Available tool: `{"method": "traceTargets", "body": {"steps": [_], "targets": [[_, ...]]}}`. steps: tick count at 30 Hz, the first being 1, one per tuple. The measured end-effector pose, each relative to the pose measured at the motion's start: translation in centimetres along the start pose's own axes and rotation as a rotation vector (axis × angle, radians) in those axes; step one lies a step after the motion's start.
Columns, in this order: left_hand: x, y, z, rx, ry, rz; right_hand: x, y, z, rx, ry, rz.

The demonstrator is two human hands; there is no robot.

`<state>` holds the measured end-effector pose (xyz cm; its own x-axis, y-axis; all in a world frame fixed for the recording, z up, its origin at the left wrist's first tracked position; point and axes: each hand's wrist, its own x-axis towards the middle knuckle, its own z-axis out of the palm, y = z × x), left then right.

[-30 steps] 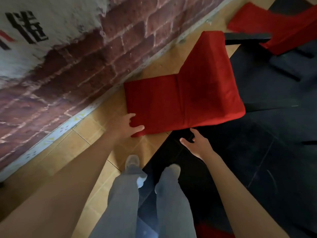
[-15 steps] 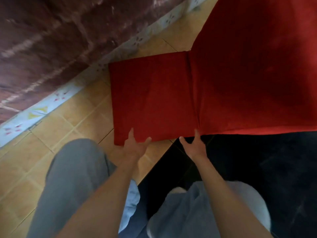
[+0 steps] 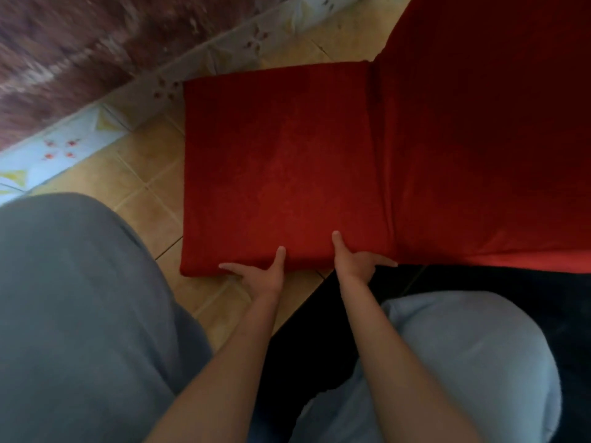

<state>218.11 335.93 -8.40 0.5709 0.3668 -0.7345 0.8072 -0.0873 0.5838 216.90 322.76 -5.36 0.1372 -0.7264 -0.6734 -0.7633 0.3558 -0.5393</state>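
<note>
A red folding cushion lies on the tan tile floor, with a second red panel joined to it along a seam on the right. My left hand grips the cushion's near edge, thumb on top and fingers along the underside. My right hand grips the same edge close to the seam, thumb on the red fabric and fingers spread below. I am crouched, with both knees in grey trousers low in the view.
A brick wall with a patterned tile skirting runs along the upper left. A black mat covers the floor under the right panel and my right knee. My left knee fills the lower left.
I have crouched down closer to the cushion. Both hands went from reaching at its near edge to gripping that edge, thumbs on top.
</note>
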Motion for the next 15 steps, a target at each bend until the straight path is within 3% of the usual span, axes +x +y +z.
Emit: {"method": "traceTargets", "body": {"steps": [9, 15], "targets": [[1.3, 1.0, 1.6, -0.07, 0.166, -0.202, 1.6, 0.5, 0.6, 0.214, -0.026, 0.09], [2.5, 0.8, 1.7, -0.414, 0.019, -0.26, 2.1, 1.2, 0.7, 0.315, -0.048, 0.147]]}}
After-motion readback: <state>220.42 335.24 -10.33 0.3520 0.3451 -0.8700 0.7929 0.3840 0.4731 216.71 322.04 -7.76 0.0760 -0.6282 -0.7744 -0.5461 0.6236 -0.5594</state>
